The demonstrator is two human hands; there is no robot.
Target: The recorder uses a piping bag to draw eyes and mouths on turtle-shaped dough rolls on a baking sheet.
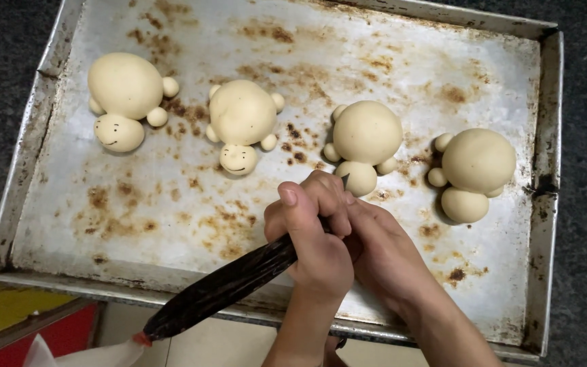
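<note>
On tray (76, 224), dark piping bag (219, 289), both hands, pale dough turtle (365, 146)

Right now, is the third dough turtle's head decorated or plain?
Cannot tell: the third dough turtle has its head partly hidden behind the hands' fingers and the piping bag tip.

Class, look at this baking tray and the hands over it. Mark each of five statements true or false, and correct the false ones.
1. Four turtle-shaped dough figures lie on the metal tray. True.
2. Both hands, left hand and right hand, close around the dark piping bag. True.
3. All four figures have faces drawn on. False: only the first turtle and second turtle from the left show faces.
4. The bag's tip is at the fourth turtle. False: it is at the head of the third turtle.
5. The tray is spotless. False: it is covered in brown stains.
</note>
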